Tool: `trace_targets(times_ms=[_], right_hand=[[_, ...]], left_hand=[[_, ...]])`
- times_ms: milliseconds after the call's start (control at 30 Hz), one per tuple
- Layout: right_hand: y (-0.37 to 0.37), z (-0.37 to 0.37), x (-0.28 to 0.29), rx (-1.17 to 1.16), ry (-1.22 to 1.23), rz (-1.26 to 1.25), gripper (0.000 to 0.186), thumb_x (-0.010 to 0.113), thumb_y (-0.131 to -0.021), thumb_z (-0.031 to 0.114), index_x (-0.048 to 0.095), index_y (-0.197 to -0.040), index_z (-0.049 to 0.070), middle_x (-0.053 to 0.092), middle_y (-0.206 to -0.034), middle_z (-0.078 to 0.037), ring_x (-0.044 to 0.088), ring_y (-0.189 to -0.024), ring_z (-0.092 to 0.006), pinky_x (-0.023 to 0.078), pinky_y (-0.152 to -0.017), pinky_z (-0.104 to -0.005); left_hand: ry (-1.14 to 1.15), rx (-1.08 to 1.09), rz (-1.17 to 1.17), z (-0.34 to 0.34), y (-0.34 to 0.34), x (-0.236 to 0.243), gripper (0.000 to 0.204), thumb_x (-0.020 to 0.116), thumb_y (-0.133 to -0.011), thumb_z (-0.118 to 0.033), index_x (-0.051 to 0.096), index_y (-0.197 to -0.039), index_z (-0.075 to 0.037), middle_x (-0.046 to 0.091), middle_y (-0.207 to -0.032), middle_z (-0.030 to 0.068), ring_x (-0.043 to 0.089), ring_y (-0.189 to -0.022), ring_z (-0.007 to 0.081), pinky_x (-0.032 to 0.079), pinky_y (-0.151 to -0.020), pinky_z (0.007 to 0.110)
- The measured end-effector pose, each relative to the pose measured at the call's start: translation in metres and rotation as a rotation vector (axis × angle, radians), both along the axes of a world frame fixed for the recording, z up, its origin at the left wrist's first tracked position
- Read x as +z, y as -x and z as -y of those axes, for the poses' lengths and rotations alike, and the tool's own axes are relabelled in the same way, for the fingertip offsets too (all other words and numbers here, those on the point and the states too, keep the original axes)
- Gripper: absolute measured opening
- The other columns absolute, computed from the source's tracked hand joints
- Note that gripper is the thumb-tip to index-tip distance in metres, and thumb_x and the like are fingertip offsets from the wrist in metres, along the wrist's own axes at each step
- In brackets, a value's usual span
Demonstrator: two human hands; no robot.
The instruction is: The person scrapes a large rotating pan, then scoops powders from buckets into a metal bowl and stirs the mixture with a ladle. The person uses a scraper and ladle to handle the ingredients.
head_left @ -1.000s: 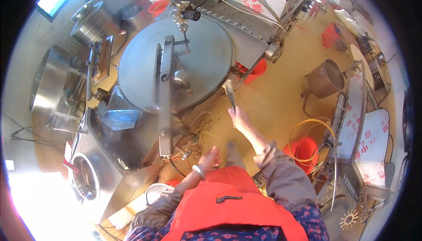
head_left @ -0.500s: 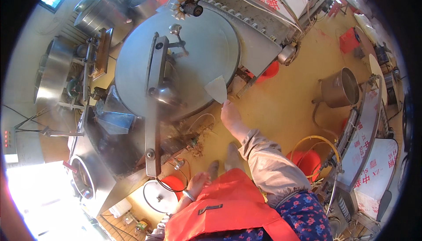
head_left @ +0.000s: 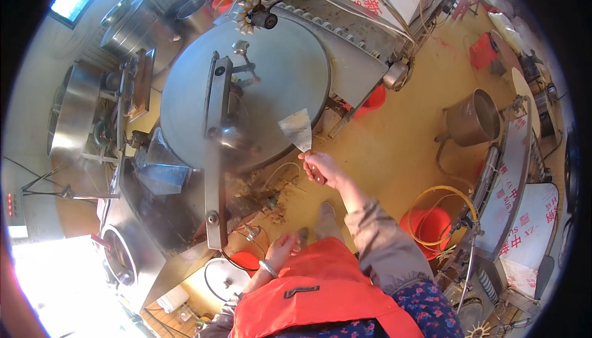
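My right hand is closed around the reddish-brown handle of a scraper. The scraper's broad, pale metal blade points up and left, over the near right edge of a large round griddle plate. Close to the front of my red apron is my left hand, with a bracelet on the wrist. It holds nothing that I can see, and its fingers are loosely apart. A metal arm crosses above the left part of the griddle.
At right stand a metal pot and a red bucket with a yellow hose. A conveyor adjoins the griddle's far right side. Steel drums are at the far left. Near my left arm lies a round white lid.
My right hand has drawn back slightly with the scraper, and the blade has turned, so the handle now shows. My left hand has shifted a little upward.
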State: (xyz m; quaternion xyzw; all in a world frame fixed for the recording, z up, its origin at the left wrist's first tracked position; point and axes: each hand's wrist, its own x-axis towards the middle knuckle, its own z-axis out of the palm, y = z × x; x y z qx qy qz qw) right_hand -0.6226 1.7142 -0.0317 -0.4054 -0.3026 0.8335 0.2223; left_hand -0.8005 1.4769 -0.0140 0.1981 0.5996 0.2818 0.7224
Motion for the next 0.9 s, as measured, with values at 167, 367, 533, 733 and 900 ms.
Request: trace_targets(times_ms=[167, 367, 533, 733, 900], right_hand=[[0.025, -0.029, -0.044, -0.129, 0.172, -0.174, 0.04, 0.049, -0.089, 0.045, 0.053, -0.088, 0.005, 0.05, -0.063, -0.001, 0.045, -0.047, -0.0105, 0.038, -0.041, -0.0238], [0.041, -0.011, -0.081, -0.163, 0.216, -0.098, 0.041, 0.051, -0.088, 0.047, 0.05, -0.076, 0.008, 0.049, -0.057, 0.0, 0.043, -0.043, -0.0105, 0.037, -0.038, -0.0248], [0.05, 0.033, -0.082, -0.239, 0.262, -0.174, 0.04, 0.05, -0.088, 0.046, 0.049, -0.074, 0.009, 0.049, -0.056, -0.001, 0.042, -0.039, -0.0119, 0.035, -0.037, -0.0261], [0.037, 0.102, -0.037, -0.12, 0.223, -0.108, 0.041, 0.042, -0.093, 0.042, 0.05, -0.068, 0.01, 0.047, -0.048, -0.001, 0.04, -0.033, -0.0117, 0.03, -0.03, -0.0255], [0.047, 0.061, -0.021, -0.173, -0.015, -0.171, 0.046, 0.045, -0.091, 0.045, 0.05, -0.067, 0.006, 0.047, -0.049, -0.003, 0.04, -0.034, -0.0129, 0.027, -0.031, -0.0264]], left_hand=[[0.011, -0.032, -0.081, 0.019, 0.005, -0.009, 0.027, 0.048, -0.092, -0.028, 0.055, -0.099, -0.003, 0.06, -0.088, 0.0035, 0.058, -0.074, 0.0112, 0.047, -0.068, 0.025], [-0.003, -0.029, -0.096, 0.029, 0.012, -0.006, 0.026, 0.048, -0.093, -0.026, 0.053, -0.104, -0.003, 0.058, -0.09, 0.0054, 0.058, -0.076, 0.0129, 0.048, -0.069, 0.025], [-0.023, -0.043, -0.126, 0.034, 0.014, -0.006, 0.027, 0.048, -0.092, -0.024, 0.053, -0.108, -0.003, 0.06, -0.088, 0.0055, 0.058, -0.075, 0.0128, 0.048, -0.069, 0.026], [0.056, -0.014, -0.078, 0.026, 0.017, -0.002, 0.027, 0.05, -0.092, -0.024, 0.055, -0.104, -0.001, 0.06, -0.09, 0.0062, 0.059, -0.074, 0.0127, 0.048, -0.068, 0.026], [-0.04, -0.104, -0.117, 0.023, 0.014, 0.005, 0.024, 0.05, -0.092, -0.023, 0.055, -0.102, -0.002, 0.061, -0.086, 0.0065, 0.059, -0.072, 0.0131, 0.048, -0.065, 0.025]])
